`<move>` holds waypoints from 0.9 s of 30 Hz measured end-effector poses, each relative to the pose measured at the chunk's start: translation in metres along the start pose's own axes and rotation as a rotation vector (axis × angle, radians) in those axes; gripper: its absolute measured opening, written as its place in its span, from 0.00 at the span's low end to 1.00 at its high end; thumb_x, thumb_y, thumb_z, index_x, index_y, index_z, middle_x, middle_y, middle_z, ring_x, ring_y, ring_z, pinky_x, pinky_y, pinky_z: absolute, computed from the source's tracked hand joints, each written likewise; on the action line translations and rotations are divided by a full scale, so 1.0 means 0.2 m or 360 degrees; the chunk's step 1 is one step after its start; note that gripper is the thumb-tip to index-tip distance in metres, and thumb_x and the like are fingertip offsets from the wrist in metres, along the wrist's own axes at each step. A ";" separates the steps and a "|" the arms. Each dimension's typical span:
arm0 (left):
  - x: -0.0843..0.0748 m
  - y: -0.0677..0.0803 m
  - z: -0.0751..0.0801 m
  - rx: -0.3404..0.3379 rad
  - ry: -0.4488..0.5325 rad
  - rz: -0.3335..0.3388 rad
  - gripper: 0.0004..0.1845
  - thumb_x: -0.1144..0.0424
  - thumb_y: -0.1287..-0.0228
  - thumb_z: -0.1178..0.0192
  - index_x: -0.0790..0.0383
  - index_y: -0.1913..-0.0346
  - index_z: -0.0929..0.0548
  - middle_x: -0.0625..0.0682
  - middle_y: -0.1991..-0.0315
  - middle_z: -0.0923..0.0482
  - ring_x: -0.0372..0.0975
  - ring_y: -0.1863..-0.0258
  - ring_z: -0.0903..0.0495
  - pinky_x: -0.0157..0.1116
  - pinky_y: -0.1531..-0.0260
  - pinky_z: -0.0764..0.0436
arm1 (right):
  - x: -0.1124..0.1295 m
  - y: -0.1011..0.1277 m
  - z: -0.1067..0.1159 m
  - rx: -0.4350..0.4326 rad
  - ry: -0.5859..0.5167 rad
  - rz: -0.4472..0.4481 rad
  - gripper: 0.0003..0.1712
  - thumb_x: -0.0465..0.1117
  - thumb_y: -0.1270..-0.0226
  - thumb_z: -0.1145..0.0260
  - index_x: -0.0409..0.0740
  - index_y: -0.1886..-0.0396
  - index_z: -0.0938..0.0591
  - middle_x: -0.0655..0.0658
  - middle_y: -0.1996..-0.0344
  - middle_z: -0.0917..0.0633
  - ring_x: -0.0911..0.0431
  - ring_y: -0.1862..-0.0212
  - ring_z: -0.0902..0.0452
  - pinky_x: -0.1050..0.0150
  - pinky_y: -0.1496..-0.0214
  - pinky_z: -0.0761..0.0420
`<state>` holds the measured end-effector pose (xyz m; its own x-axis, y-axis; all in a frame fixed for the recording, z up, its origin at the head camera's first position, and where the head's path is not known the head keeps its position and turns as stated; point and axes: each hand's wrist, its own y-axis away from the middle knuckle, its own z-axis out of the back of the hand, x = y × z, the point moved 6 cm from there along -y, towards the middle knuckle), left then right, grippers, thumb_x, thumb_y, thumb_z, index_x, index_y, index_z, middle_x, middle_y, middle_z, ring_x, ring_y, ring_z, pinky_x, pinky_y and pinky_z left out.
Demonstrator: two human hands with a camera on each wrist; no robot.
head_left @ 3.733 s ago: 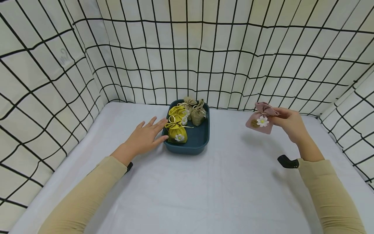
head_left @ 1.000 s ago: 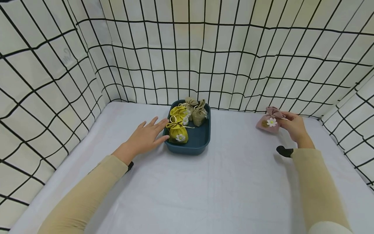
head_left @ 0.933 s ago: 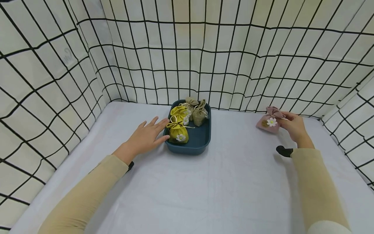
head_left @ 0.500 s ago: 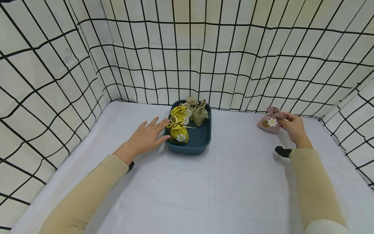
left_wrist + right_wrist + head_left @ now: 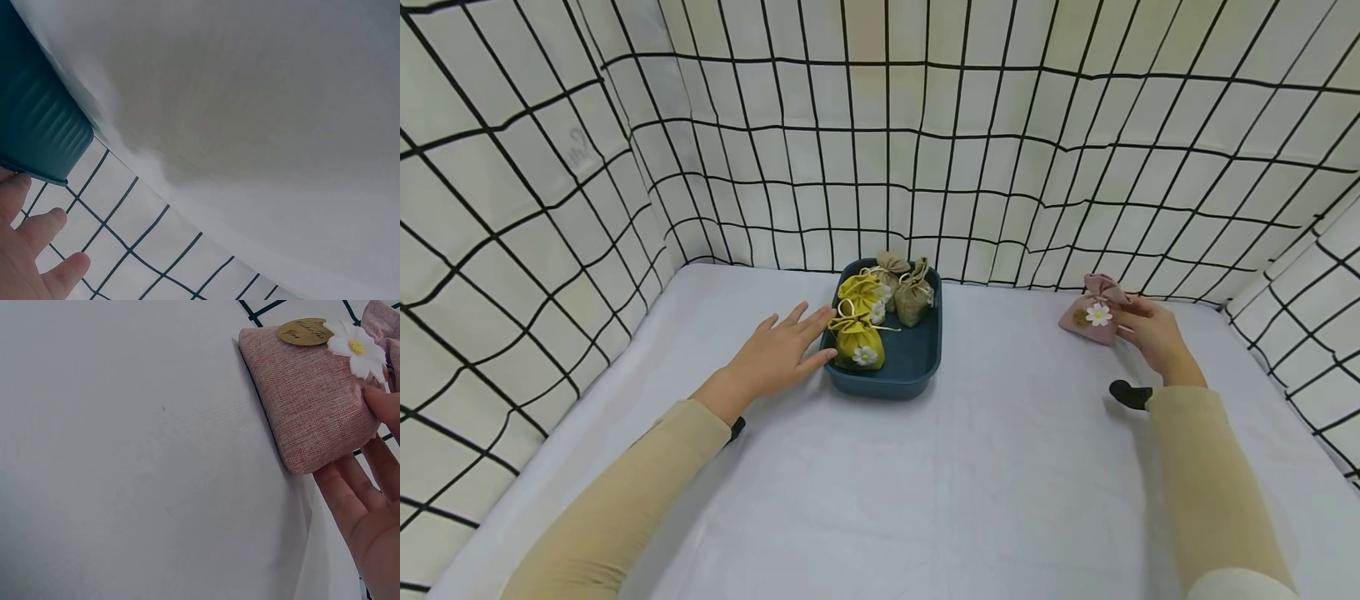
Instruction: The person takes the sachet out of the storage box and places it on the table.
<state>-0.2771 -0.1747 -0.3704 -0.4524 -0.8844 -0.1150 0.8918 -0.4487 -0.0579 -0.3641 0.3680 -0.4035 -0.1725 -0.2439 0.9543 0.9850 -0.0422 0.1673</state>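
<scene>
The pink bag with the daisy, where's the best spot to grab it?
Probably the gathered neck of the pink bag, just above the daisy. The bag rests on the white table with its tied top pointing up and back, so that narrow bunch suits a pinch from above. The right hand already touches its right side.

Pink fabric pouch point(image 5: 1092, 316), drawstring top gathered, white daisy and gold tag on front; rests on the white worktop point(image 5: 970, 467), far right, well apart from blue tray point(image 5: 917, 367).
</scene>
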 end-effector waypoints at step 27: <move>0.00 -0.01 0.00 0.0009 0.0003 -0.0013 0.38 0.42 0.20 0.52 0.59 0.18 0.44 0.55 0.20 0.44 0.56 0.21 0.50 0.66 0.29 0.46 | -0.02 0.09 0.11 0.0041 -0.0313 0.0027 0.25 0.37 0.20 0.41 0.41 0.27 0.29 0.60 0.55 0.18 0.68 0.56 0.18 0.72 0.50 0.17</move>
<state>-0.2784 -0.1741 -0.3695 -0.4597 -0.8804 -0.1163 0.8881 -0.4566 -0.0532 -0.3458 0.3904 -0.3993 -0.1553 -0.0501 0.9866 0.9878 -0.0146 0.1548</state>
